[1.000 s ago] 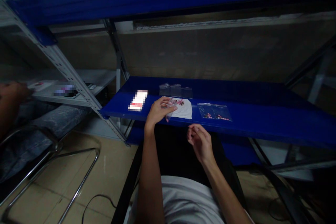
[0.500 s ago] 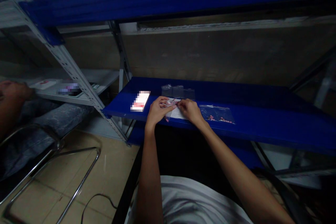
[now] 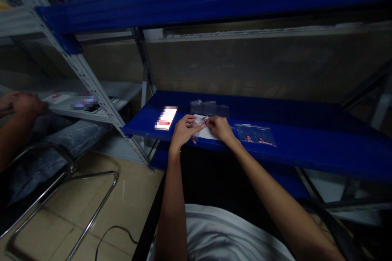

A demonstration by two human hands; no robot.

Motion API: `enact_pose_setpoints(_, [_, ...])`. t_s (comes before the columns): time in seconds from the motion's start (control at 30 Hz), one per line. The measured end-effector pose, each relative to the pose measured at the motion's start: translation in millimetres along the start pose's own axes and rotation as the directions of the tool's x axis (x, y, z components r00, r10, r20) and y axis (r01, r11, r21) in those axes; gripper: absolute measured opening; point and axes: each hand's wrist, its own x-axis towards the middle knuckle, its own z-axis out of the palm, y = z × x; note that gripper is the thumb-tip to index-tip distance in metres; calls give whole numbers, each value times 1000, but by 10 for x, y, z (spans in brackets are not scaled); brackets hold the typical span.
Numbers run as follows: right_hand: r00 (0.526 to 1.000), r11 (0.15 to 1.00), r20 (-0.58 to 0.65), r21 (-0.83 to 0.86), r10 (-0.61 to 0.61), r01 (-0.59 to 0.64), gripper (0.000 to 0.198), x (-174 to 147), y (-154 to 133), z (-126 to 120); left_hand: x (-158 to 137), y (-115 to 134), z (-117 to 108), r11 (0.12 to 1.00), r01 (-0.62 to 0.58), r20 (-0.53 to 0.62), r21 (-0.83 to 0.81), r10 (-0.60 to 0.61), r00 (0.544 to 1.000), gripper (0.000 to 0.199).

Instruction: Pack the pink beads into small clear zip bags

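My left hand (image 3: 184,130) is at the front of the blue shelf, its thumb stretched right and fingers curled on a small clear plastic bag (image 3: 195,136). Pink bits show near that bag's lower edge. Beside it, my right hand (image 3: 220,127) pinches with thumb and fingertips; whatever is between them is too small to make out. Beneath both hands lies a white sheet (image 3: 208,133) with small dark-reddish pieces on it. Right of my hands, two clear zip bags (image 3: 265,138) hold pink beads. Behind my hands are several flat clear bags (image 3: 210,107).
A lit phone (image 3: 167,118) lies left of my hands on the blue shelf (image 3: 306,130). Overhead runs a blue beam (image 3: 196,2), with a grey upright post (image 3: 82,73) to the left. Another person's hands (image 3: 26,104) and a metal chair frame (image 3: 92,220) are at far left.
The view has shifted slightly, so the shelf and things on it appear a little further right. Both hands stay nearly in place, with small finger movements over the white sheet.
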Motion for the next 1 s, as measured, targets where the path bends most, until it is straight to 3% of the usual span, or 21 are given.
enact_pose_setpoints(0.23, [1000, 1000, -7, 14, -21, 21, 22, 8, 72, 38, -19, 82, -15, 999, 52, -9, 7, -52, 999, 58])
enact_pose_setpoints(0.53, [1000, 1000, 7, -21, -11, 11, 24, 51, 8, -8, 1, 25, 0, 1000, 6, 7, 13, -6, 1000, 59])
enact_pose_setpoints(0.7, [993, 950, -102, 311, 62, -27, 14, 39, 11, -165, -5, 15, 4, 1000, 27, 26, 4, -27, 999, 58])
enact_pose_setpoints(0.83, [993, 749, -108, 662, 57, 29, 20, -55, -105, -350, -13, 59, 28, 999, 20, 64, -46, -17, 998, 53])
enact_pose_setpoints(0.9, [996, 695, -89, 717, 8, 59, 25, -92, -200, -426, -19, 90, 47, 998, 11, 91, -64, -5, 996, 52])
enact_pose_setpoints(1.0, [996, 750, -68, 655, -64, 93, 24, -97, -297, -492, -30, 131, 77, 995, -5, 146, -96, 20, 989, 49])
